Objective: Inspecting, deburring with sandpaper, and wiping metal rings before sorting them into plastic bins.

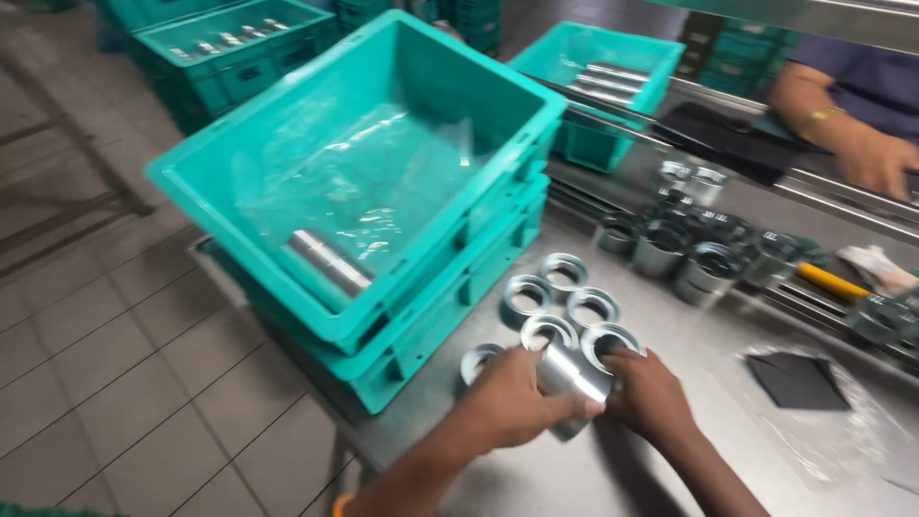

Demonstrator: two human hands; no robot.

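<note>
I have both hands low at the near edge of the steel tabletop [670, 479]. My left hand [507, 402] is wrapped around a short, shiny metal sleeve [572, 378], fingers closed over its outer wall, and my right hand [653, 393] presses against its right side, fingers curled; I judge that both share the hold. The sleeve sits tilted just above the tabletop, touching the near end of a cluster of like metal rings [565, 302] standing on their ends. To the left, a tilted teal crate [383, 172] lined with clear plastic rests on a stack of others, one steel cylinder [327, 260] lying in it. Farther right stand more darker sleeves [689, 254]; another person's arm [852, 134] rests at the far right. The sleeve looks rigid, smooth and fairly heavy for its size, likely slippery, so I would grip the outer wall, or hook a finger through the bore.
</note>
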